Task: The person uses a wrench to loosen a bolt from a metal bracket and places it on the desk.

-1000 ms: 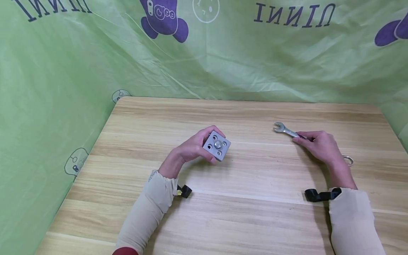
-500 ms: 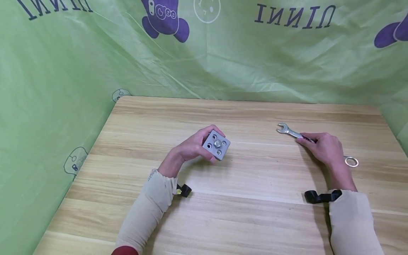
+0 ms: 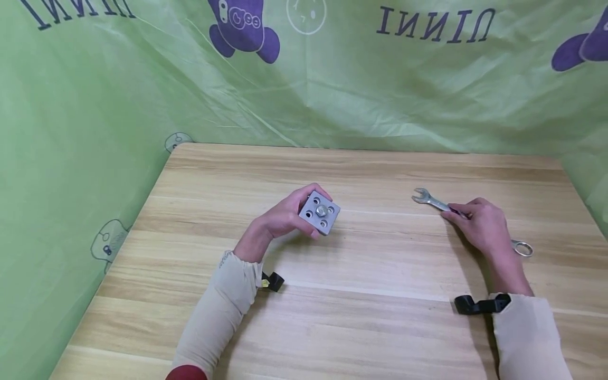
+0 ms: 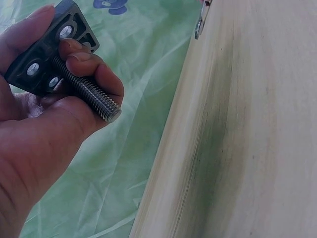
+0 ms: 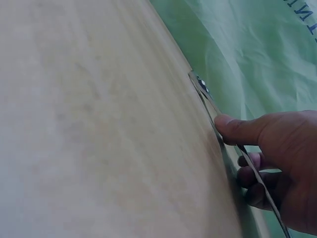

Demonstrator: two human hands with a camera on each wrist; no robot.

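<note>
My left hand (image 3: 279, 215) grips a square grey plate (image 3: 312, 205) with holes around a bolt, whose hex head (image 3: 321, 211) shows in the middle. From behind, in the left wrist view, the plate's dark hollow underside (image 4: 37, 62) appears, and fingers curl round the threaded bolt shank (image 4: 91, 95). Off to the right, my right hand (image 3: 483, 224) pinches a combination wrench (image 3: 432, 201) by its shaft. The wrench's open end points away to the left, and its ring end (image 3: 523, 248) sticks out beyond the hand. Seen edge-on in the right wrist view, the wrench (image 5: 270, 198) runs between thumb and fingers.
Under both hands lies a light wooden table (image 3: 370, 327). A green printed sheet (image 3: 380, 95) hangs along its back and left edges. Black camera mounts (image 3: 480, 305) sit at both sleeve cuffs.
The right hand has come slightly nearer the body with the wrench, and more of the ring end shows than a second ago. The left hand and plate have shifted slightly up and left in view.
</note>
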